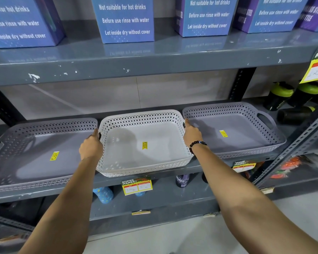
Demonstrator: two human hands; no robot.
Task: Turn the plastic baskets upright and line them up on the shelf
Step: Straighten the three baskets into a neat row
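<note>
I have both grips closed on the white basket's side handles, left hand (pixel 90 147) and right hand (pixel 191 135), with the white basket (pixel 145 143) upright between two grey baskets (pixel 44 153) on the shelf (pixel 163 191); its front overhangs the edge, so letting go early could tip it off, and pushing crooked may jam the neighbours

The blue boxes (pixel 125 19) on the upper shelf read "Not suitable for hot drinks", "Before use rinse with water", "Let inside dry without cover". A price tag (pixel 136 186) on the shelf edge reads "SUPER MARKET"; its handwritten prices are illegible.
</note>
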